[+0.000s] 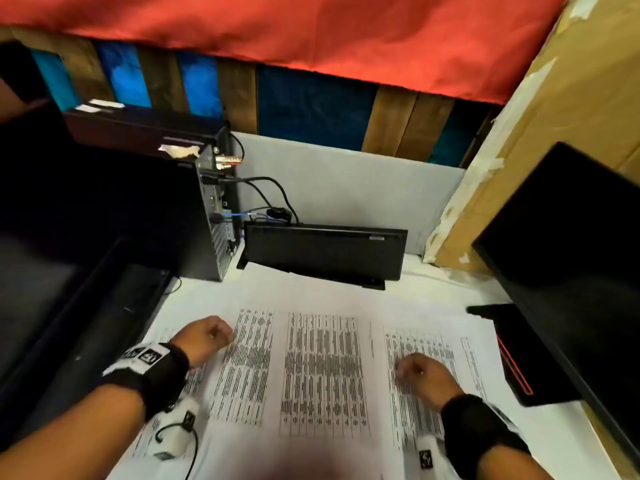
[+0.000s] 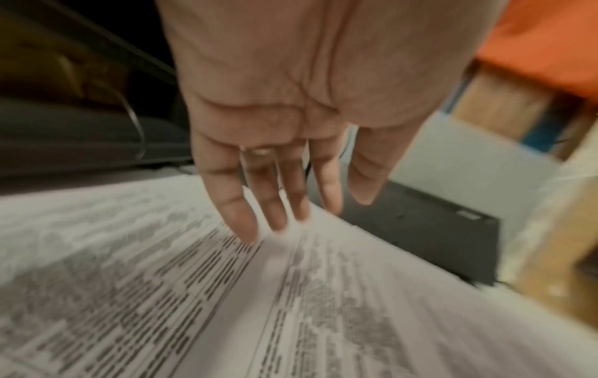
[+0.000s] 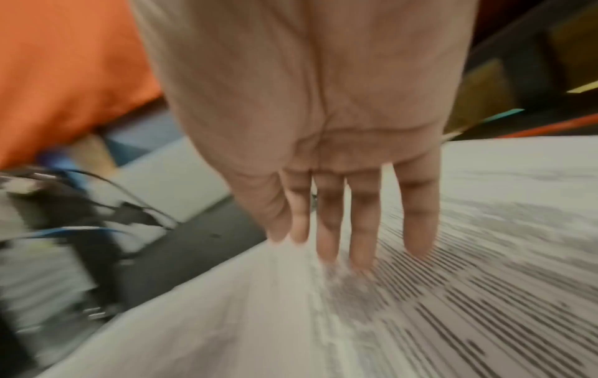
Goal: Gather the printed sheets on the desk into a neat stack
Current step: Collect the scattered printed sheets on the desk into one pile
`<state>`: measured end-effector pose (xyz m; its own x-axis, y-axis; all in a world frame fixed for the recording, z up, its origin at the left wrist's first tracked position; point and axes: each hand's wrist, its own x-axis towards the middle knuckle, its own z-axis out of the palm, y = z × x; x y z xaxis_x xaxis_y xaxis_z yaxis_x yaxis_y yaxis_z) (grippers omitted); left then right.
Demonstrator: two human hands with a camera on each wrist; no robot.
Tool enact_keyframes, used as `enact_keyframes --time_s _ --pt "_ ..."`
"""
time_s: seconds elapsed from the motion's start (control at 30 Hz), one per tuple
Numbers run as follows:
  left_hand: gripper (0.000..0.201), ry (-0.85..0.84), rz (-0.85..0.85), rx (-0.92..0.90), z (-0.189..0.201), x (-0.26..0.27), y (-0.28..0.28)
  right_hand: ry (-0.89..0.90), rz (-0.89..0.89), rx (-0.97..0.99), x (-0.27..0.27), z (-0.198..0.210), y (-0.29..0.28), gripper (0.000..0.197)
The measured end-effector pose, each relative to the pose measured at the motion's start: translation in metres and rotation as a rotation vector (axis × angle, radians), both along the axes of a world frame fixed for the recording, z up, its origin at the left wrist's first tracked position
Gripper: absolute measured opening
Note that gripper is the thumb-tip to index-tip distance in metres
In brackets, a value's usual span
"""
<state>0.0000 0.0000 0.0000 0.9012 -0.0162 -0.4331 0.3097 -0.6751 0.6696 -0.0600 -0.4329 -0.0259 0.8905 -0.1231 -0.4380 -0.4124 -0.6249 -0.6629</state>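
Observation:
Several printed sheets (image 1: 322,368) covered in dense text tables lie spread side by side and overlapping on the white desk (image 1: 433,282). My left hand (image 1: 207,336) is over the left sheets, fingers straight and pointing down, with the fingertips (image 2: 249,230) at the paper (image 2: 162,294). My right hand (image 1: 422,372) is over the right sheet (image 1: 433,341), its straight fingers (image 3: 361,243) reaching down onto the print (image 3: 453,294). Neither hand holds anything. Both wrist views are motion-blurred.
A black keyboard (image 1: 325,252) leans on edge against the grey partition behind the sheets. A computer tower (image 1: 207,216) with cables (image 1: 270,192) stands at the back left, beside a black tray (image 1: 86,306). A dark monitor (image 1: 571,254) and its red-trimmed base (image 1: 519,368) border the right; cardboard (image 1: 554,116) behind.

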Motion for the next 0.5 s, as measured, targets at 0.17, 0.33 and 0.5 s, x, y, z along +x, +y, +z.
enact_keyframes --time_s 0.17,0.33,0.5 --pt "0.061 0.057 0.180 0.269 -0.035 0.018 -0.007 0.081 -0.285 -0.346 0.011 -0.012 -0.007 0.026" --pt "0.092 0.082 0.265 0.218 -0.047 0.006 -0.030 0.089 -0.176 -0.455 0.002 -0.019 0.041 0.050" --pt "0.085 0.133 0.173 0.152 -0.055 0.002 -0.045 0.064 0.023 -0.389 0.000 -0.018 0.087 0.068"
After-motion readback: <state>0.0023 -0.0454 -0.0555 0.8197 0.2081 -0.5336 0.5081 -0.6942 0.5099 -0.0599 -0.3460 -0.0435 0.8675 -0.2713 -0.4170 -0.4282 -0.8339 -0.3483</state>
